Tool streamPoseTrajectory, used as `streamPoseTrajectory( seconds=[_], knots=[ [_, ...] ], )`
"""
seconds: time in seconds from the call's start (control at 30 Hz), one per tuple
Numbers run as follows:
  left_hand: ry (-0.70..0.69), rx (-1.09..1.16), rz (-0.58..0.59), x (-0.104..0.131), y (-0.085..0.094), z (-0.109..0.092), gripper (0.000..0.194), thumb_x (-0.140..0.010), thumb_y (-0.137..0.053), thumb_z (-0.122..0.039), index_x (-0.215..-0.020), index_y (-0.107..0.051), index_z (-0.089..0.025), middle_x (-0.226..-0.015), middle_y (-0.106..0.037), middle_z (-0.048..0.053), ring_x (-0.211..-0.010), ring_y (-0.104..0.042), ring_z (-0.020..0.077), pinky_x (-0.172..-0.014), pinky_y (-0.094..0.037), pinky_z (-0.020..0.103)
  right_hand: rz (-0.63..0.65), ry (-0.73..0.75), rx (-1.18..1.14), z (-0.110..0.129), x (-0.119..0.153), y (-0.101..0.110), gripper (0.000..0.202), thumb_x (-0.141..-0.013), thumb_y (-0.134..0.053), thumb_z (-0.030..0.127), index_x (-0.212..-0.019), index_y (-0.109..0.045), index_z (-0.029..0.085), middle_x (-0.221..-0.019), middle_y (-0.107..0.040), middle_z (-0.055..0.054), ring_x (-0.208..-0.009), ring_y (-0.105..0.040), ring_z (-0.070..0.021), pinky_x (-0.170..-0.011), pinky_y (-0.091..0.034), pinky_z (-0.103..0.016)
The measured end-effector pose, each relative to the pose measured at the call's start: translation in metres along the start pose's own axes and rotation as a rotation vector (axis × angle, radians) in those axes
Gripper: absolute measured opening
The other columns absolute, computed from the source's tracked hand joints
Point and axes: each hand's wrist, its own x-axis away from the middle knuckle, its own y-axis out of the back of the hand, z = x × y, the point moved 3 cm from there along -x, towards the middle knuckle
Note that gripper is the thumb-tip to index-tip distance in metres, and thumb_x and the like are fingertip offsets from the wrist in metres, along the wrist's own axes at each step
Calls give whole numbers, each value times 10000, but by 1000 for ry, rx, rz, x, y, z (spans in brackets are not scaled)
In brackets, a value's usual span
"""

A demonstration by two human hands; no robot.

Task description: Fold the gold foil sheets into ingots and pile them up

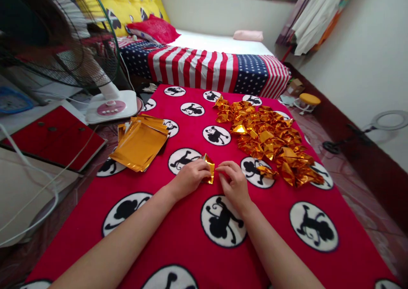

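Note:
My left hand (192, 177) is closed on a small folded piece of gold foil paper (211, 172) that lies on the red cloth, its shiny right part showing past my fingers. My right hand (235, 182) is just right of the foil, fingers curved and slightly apart, tips close to its edge; nothing shows in them. To the left lies a stack of flat gold foil sheets (139, 146). A large heap of folded gold foil pieces (266, 131) spreads over the right side, with one loose foil piece (267, 172) at its near edge.
A red cloth with monkey prints (267, 233) covers the surface. An electric fan (111, 104) stands at the left beside a red-fronted cabinet (54, 129). Behind is a bed with a flag-patterned cover (197, 68). A yellow stool (309, 99) is on the floor at right.

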Motion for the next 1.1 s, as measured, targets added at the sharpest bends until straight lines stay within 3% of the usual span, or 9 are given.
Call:
streamPoseTrajectory(
  seconds=[0.13, 0.3, 0.47, 0.73, 1.1],
  knots=[
    [62, -61, 17, 4, 7, -12, 216, -913, -494, -144, -957, -701, -190, -952, -688, 68, -911, -623, 184, -834, -514, 327, 66, 43, 24, -1, -11, -6, 369, -848, -481, 36, -1094, -659, 245, -1111, -656, -65, -1046, -561, -219, -932, -467, -389],
    [175, -54, 7, 16, 10, -25, 195, -856, -588, -207, -1034, -668, -196, -1102, -676, 81, -1041, -614, 224, -896, -526, 362, 215, 81, 75, 0, -10, -7, 387, -798, -509, 10, -1040, -692, 249, -1112, -685, -47, -1038, -567, -221, -913, -472, -393],
    [170, -59, 7, 19, 9, -24, 171, -878, -545, -149, -1009, -646, -191, -1122, -675, 68, -1068, -608, 202, -923, -526, 338, 301, 97, 122, 3, -8, 2, 402, -762, -588, 37, -1080, -687, 264, -1201, -669, -30, -1081, -558, -226, -939, -461, -412],
    [34, -209, -50, 25, 8, -23, 235, -925, -444, -126, -1044, -643, -164, -1042, -682, 98, -988, -638, 191, -844, -549, 313, 282, 149, 113, -2, -8, 2, 354, -784, -618, 71, -1039, -716, 297, -1198, -670, -30, -1059, -573, -225, -933, -475, -428],
    [184, -174, -33, 30, 13, -17, 184, -921, -498, -188, -931, -682, -189, -879, -651, 60, -854, -595, 174, -738, -493, 280, 258, 156, 117, -12, -11, -4, 135, -871, -657, 243, -933, -757, 309, -1082, -657, -40, -982, -575, -203, -843, -495, -365]
  ],
)
